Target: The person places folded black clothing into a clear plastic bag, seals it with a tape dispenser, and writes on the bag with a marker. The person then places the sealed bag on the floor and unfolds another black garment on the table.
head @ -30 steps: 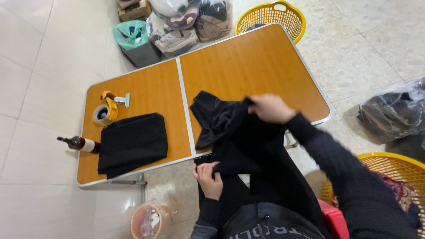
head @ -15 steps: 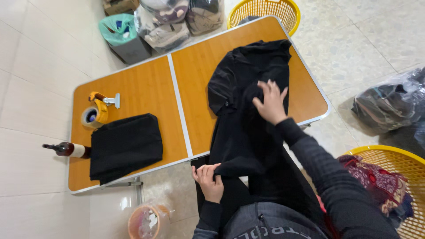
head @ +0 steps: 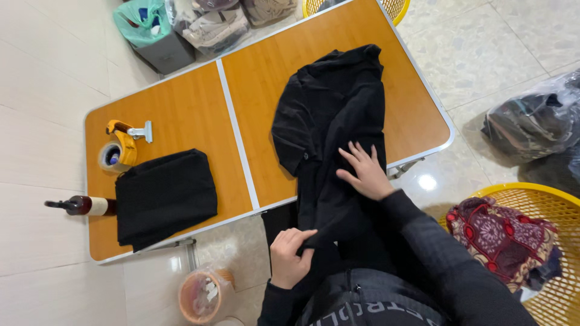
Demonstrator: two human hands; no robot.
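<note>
A black garment (head: 335,121) lies spread lengthwise on the right half of an orange folding table (head: 181,96), its lower part hanging over the near edge. My right hand (head: 361,171) rests flat on it, fingers spread, close to the table's near edge. My left hand (head: 289,257) is below the table edge and pinches the garment's hanging hem. A folded black cloth (head: 165,197) lies on the table's left half.
A yellow tape dispenser (head: 119,148) sits beside the folded cloth and a brown bottle (head: 81,206) lies at the left edge. Yellow baskets stand at the right (head: 544,205) and at the far end. Bags of clothing (head: 211,27) lie beyond the table, a dark bag (head: 531,130) to the right.
The bunched garment was flung out flat across the table. My right hand then slid back along it toward the near edge, while my left hand kept its hold on the hem.
</note>
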